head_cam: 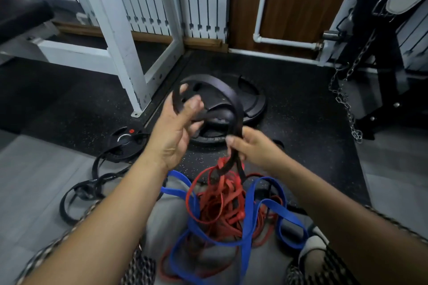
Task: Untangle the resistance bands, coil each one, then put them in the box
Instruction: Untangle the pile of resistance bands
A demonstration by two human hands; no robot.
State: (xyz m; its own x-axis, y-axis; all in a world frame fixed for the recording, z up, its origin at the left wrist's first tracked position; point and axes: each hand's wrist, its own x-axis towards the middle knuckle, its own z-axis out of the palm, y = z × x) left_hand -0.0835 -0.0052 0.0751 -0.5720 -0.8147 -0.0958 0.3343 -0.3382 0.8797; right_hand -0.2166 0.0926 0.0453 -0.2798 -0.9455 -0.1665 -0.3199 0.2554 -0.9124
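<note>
Floor: black speckled rubber mat in the far half, grey flooring nearer the camera. A white steel rack frame stands at far left; wood-panelled wall with a white pipe behind. A steel chain hangs at right.

Two large black weight plates lie overlapped on the mat; a smaller plate lies to their left.

Left hand is raised, fingers curled round a loop of the black resistance band. Right hand pinches the same band lower down, where it runs into the tangle. Hands near each other, not touching.

Tangle sits between the person's arms, low centre: red bands knotted in the middle, blue band looping round and through them. Another black band lies in loose loops on the grey flooring at left.

Hard to make out: motion blur on the held band; how many red bands there are cannot be told. What the tangle rests on is hidden beneath it. Forearms are cut off by the lower edge.
</note>
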